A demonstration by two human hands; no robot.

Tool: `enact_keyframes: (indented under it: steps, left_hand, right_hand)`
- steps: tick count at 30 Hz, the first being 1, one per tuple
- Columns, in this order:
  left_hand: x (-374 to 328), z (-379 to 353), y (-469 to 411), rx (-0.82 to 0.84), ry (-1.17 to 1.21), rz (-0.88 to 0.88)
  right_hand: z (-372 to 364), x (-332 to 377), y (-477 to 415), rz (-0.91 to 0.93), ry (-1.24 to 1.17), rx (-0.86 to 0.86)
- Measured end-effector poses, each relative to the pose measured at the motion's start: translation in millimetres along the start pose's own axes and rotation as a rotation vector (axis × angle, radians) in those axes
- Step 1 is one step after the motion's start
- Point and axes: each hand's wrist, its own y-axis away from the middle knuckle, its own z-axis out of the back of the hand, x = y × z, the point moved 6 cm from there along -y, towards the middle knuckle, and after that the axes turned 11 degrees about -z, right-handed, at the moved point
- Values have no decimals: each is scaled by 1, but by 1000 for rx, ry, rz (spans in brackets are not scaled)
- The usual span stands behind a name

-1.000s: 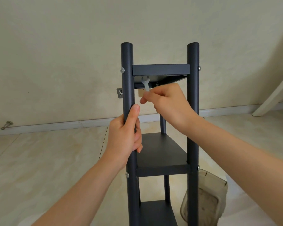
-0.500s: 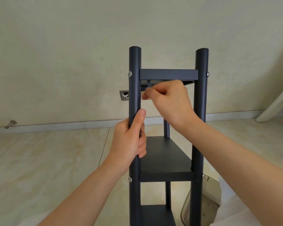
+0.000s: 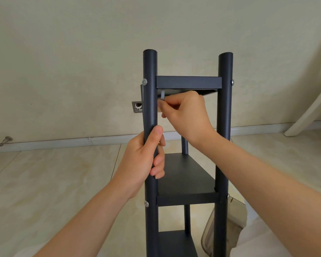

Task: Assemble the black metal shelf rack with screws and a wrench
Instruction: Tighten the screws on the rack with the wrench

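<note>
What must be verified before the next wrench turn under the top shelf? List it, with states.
1. Left hand grips the black round metal left post to steady the rack: ok.
2. Right hand holds the small silver flat wrench: ok.
3. Wrench head seated on a fastener under the black metal top shelf: cannot tell, its end is hidden.
4. Silver top-left screw head in place: ok.
5. Silver top-right screw head in place: ok.
</note>
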Motion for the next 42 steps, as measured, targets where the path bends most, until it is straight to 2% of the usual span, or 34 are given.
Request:
enact_keyframes:
  steps: [7,10,17,22,31,42]
  left_hand:
    - [0,-2,-1,21,5,2]
    - [1,-2,-1,31,-10,11]
    - [0,0,-1,22,-43,7]
    - [1,2,0,12,-50,11]
    - [0,-1,0,23,-45,4]
    - [1,0,1,17,-39,16]
  right_hand:
    - [-6,0,1,147,28,-191]
    - [-7,-2,0,146,11,-217]
    - [-8,-8,3,22,-71,-92]
    - [-4,-5,9,-52,-5,-4]
    - [16,7,11,-26,-32,-45]
    - [-1,-3,13,13,-104,-61]
